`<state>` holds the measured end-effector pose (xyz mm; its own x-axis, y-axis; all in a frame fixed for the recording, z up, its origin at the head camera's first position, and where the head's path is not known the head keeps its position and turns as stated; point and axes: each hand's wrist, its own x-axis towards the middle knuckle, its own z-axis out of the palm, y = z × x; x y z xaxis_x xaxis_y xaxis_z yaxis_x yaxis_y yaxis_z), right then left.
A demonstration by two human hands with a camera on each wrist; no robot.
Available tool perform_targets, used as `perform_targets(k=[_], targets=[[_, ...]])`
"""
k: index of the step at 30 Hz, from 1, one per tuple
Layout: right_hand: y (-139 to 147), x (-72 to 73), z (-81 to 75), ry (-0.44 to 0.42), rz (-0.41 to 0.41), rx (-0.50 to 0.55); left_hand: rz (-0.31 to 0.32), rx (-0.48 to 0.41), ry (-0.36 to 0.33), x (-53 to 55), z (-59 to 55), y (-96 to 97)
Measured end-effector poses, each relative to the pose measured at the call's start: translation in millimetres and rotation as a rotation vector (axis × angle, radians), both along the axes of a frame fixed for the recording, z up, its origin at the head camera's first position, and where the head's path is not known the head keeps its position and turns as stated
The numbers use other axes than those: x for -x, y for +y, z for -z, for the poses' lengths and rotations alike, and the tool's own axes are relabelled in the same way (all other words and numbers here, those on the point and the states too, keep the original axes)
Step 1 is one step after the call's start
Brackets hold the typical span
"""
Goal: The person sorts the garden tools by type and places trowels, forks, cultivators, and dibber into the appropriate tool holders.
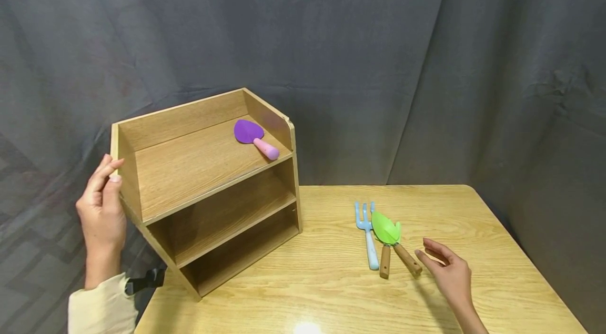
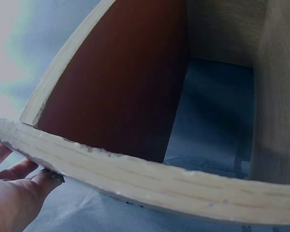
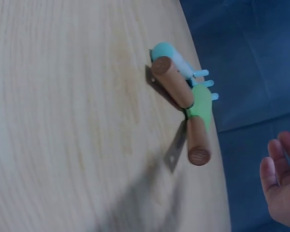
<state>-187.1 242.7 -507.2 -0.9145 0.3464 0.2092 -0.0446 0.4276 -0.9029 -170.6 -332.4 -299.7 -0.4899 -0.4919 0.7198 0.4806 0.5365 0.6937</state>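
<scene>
My left hand [image 1: 101, 208] grips the upper left side of a wooden shelf unit [image 1: 208, 176], fingers at the panel's edge. In the left wrist view the fingers [image 2: 19, 169] meet the board's outer side; part of them is hidden. My right hand [image 1: 447, 268] hovers over the table, fingers slightly bent and holding nothing, just right of several garden tools. Those are a light blue hand fork [image 1: 367, 234], a green trowel [image 1: 384, 228] with a brown handle, and a second brown-handled tool [image 1: 408, 259], its green head partly hidden by the trowel.
A purple trowel [image 1: 248, 131] with a pink handle lies on the unit's top shelf, near its right wall. The unit stands angled at the left of the wooden table [image 1: 331, 292]. Grey curtains [image 1: 360, 71] hang behind and at the sides.
</scene>
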Motion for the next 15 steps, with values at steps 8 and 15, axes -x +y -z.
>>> perform_targets(k=[8, 15], targets=[[1, 0.9, 13.8, -0.103, 0.067, 0.031, -0.004, 0.01, 0.0, -0.2, 0.8, -0.3], [4, 2.0, 22.8, -0.17, 0.127, 0.036, -0.004, 0.018, -0.001, -0.7, 0.5, 0.4]])
